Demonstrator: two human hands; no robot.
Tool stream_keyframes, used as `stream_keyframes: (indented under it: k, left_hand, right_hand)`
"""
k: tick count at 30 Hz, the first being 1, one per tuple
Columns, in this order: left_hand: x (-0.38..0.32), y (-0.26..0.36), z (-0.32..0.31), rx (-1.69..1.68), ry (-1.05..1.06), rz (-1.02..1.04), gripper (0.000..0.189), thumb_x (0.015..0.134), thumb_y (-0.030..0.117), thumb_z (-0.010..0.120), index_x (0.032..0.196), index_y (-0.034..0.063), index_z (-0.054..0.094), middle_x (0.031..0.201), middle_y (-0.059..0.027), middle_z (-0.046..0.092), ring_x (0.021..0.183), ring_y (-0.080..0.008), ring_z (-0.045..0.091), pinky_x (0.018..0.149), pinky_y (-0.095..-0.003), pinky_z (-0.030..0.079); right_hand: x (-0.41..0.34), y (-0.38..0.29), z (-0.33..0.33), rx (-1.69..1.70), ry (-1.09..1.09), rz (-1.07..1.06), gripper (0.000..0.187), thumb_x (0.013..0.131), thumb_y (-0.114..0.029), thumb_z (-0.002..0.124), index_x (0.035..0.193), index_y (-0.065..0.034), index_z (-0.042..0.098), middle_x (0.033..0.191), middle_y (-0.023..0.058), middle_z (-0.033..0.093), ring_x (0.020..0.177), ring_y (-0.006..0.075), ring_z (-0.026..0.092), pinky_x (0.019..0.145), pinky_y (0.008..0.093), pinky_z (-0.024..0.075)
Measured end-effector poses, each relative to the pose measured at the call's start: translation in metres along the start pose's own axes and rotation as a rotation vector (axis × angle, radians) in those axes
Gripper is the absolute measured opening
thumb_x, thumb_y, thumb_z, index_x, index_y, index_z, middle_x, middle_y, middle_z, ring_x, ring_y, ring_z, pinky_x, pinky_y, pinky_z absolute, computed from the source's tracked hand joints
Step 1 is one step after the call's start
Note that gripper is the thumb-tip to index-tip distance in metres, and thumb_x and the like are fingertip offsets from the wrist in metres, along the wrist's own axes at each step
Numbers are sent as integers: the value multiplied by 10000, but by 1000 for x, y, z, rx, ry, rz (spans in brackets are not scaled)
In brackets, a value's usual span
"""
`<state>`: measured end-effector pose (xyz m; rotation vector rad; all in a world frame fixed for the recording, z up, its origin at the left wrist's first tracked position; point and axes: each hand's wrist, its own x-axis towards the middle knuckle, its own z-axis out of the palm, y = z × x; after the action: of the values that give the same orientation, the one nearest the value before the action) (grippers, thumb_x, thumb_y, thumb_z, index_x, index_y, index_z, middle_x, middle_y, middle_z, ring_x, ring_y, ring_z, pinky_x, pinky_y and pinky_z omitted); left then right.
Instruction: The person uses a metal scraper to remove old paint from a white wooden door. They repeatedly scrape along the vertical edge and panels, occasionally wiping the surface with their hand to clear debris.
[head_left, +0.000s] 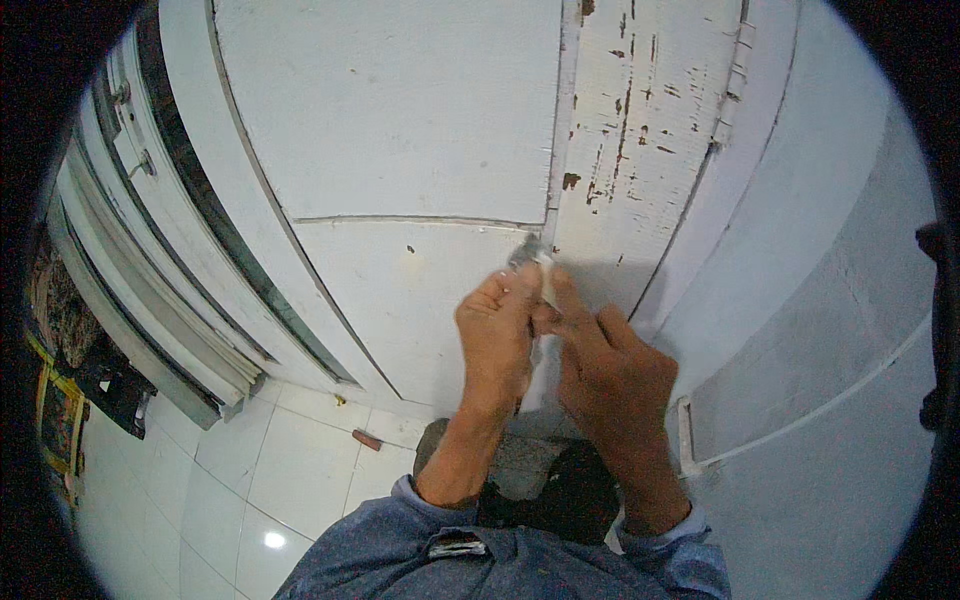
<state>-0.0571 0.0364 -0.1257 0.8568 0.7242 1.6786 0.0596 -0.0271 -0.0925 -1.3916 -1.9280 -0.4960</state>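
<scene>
Both hands meet in front of a white painted panel door. My left hand pinches a small dark grey item at its fingertips. A thin whitish piece lies between the fingertips of the two hands, and my right hand grips it from the right. Motion blur and the fingers hide what these small things are, and whether they are joined. Behind the fingertips is the corner where the door's moulding meets the stile, whose paint is chipped down to brown.
A hinge runs along the door's right edge, beside a grey-white wall. On the tiled floor lie a reddish-brown piece and a small brass-coloured bit. At left stand another door with a handle and a yellow-edged object.
</scene>
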Motion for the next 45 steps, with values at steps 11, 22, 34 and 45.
stream_keyframes:
  k: [11,22,34,45]
  left_hand:
    - [1,2,-6,-53,-73,-126,283,1040,268,667,855,54,664,719,-4,632,588,-71,538,530,-233,435]
    - [3,5,-8,54,22,13,296,1023,316,688,866,64,686,728,7,641,582,-57,525,514,-216,393]
    - [0,5,-8,-23,2,-52,301,1039,285,667,844,56,663,728,-8,640,578,-75,533,515,-234,416]
    - [6,14,-13,-55,90,81,305,1044,286,656,848,53,667,710,-7,637,585,-72,551,522,-234,436]
  right_hand:
    - [2,-5,5,-16,-32,15,558,896,-182,674,1447,-223,595,771,29,568,577,227,635,471,384,519]
    - [7,-11,4,-16,-1,11,678,819,-132,721,1473,-253,587,768,12,541,535,215,584,476,366,499]
    - [-2,-13,3,-69,-31,31,657,836,-117,721,1467,-249,596,779,14,568,548,210,596,483,374,499]
    - [14,-16,12,-36,-24,-83,630,843,-140,716,1453,-247,603,780,13,578,571,221,627,485,376,510]
